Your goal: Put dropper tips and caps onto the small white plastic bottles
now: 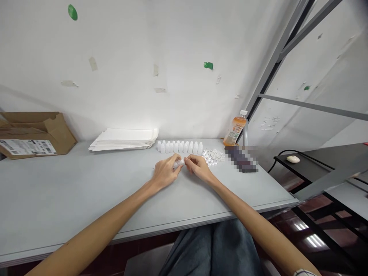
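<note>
My left hand (166, 171) is closed around a small translucent white plastic bottle (178, 163), which lies tilted on its side just above the table. At the bottle's right end, the thumb and fingers of my right hand (198, 166) are pinched together; what is between them is too small to make out. Just behind my hands stand several small white plastic bottles (179, 147), upright in close rows. Right of that group and beyond my right hand, a loose pile of small white plastic pieces (212, 156) lies on the table.
A stack of white sheets (125, 138) lies against the wall, left of the bottles. Farther left is an open cardboard box (57, 132). An orange drink bottle (235, 128) stands at the back right, behind a blurred dark object (243, 159). Grey table (86, 191) surface extends leftward.
</note>
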Demonstrator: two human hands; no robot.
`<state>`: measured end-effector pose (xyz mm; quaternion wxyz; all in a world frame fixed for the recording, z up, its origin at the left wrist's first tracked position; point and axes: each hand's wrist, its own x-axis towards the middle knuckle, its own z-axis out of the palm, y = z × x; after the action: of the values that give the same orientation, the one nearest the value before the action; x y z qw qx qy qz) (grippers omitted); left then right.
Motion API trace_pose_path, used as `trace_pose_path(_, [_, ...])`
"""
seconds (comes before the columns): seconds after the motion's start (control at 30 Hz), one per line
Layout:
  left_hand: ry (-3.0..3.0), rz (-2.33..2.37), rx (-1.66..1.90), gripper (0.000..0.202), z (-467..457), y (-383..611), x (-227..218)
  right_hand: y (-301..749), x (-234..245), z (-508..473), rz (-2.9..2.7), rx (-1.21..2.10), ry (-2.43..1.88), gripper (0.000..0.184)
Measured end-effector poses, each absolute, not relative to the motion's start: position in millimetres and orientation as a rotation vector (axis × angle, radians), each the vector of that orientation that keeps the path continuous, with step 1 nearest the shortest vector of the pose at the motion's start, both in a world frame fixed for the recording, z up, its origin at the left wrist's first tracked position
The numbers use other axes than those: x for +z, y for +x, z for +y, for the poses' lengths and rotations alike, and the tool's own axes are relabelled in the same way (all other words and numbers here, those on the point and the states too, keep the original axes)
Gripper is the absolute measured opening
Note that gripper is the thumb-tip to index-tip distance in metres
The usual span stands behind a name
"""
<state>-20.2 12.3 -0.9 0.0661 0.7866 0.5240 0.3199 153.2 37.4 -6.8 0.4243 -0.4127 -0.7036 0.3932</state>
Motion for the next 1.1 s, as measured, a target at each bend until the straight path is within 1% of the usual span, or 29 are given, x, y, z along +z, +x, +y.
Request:
trace_pose_path(0.1, [2.368,1.534,0.985,0.014,14,-23,-2,153,-5,37,-1.704,1.130,-1.016,0.040])
trace_pose_path(0.37, [2.330,1.484,0.981,0.009,15,-24,-5,155,-3,36,-1.773,1.256,-1.029,0.046])
trace_pose_path(0.5, [2.242,1.448,0.971,0.008,17,-24,-3,155,-1,35,-1.753,1.356,-1.008,0.046])
trace_pose_path(0.7, [2.105,1.346,1.028,0.011,21,-27,-5,157,-4,37,-1.784,1.403,-0.947,0.043])
trace_pose_path(0.93, [1.724,1.167,0.970,0.025,22,-26,-4,155,-4,33,-1.679,1.511,-0.895,0.039])
trace_pose_path(1.1, [1.591,1.039,0.943,0.035,26,-26,-2,157,-1,34,-1.692,1.448,-0.883,0.039])
